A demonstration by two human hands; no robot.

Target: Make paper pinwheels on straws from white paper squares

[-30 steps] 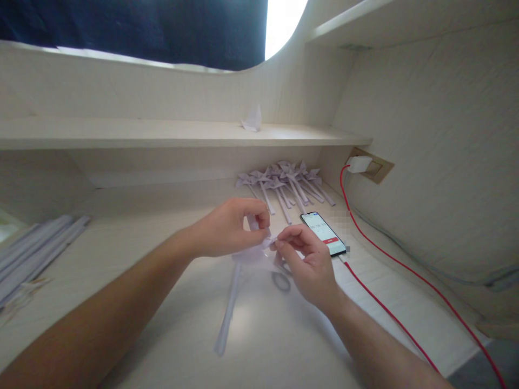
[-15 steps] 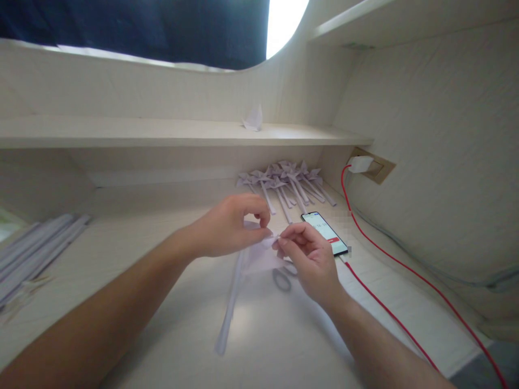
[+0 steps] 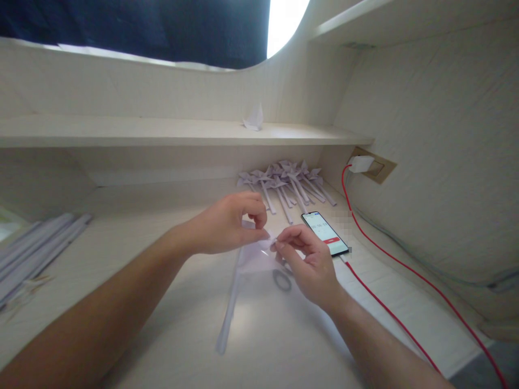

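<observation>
- Pinching the folded head of a white paper pinwheel (image 3: pixel 256 254) with both hands over the desk (image 3: pixel 121 254); its rolled paper stick runs down toward us and rests on the desk.
- Our left hand (image 3: pixel 229 224) has thumb and forefinger closed tight on the paper, and our right hand (image 3: pixel 310 265) nips the same fold from the other side, fingertips nearly touching.
- Scissors (image 3: pixel 283 279) lie just under our right hand.
- Finished pinwheels (image 3: pixel 286 181) are piled at the back, near a phone (image 3: pixel 325 233) on a red cable (image 3: pixel 389 313).
- Rolled paper sticks (image 3: pixel 36 251) sit far left.
</observation>
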